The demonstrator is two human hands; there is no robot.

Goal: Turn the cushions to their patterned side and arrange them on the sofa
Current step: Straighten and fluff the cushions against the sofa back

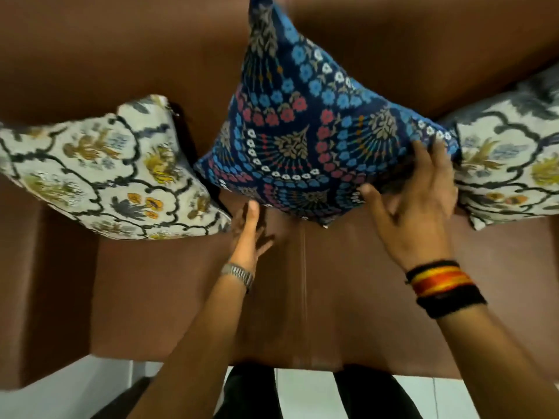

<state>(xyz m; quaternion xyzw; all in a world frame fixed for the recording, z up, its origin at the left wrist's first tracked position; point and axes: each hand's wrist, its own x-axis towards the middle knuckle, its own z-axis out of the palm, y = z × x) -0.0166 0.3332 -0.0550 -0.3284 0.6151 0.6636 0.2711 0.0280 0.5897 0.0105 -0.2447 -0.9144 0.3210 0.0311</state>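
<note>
A dark blue cushion [302, 122] with blue, red and white flowers stands on one corner, patterned side out, against the middle of the brown sofa's backrest [121, 55]. My right hand [414, 213] grips its lower right edge, thumb under and fingers spread over the fabric. My left hand [248, 237] is open just below the cushion's lower left edge, fingertips at or near the fabric. A white floral cushion [99, 176] leans at the left, pattern showing. A matching white floral cushion [508, 164] leans at the right, touching the blue one.
The brown sofa seat [169, 297] stretches below the cushions, with a seam down its middle. An armrest [27, 282] rises at the left. White floor tiles [75, 388] and my dark trouser legs [251, 394] show at the bottom.
</note>
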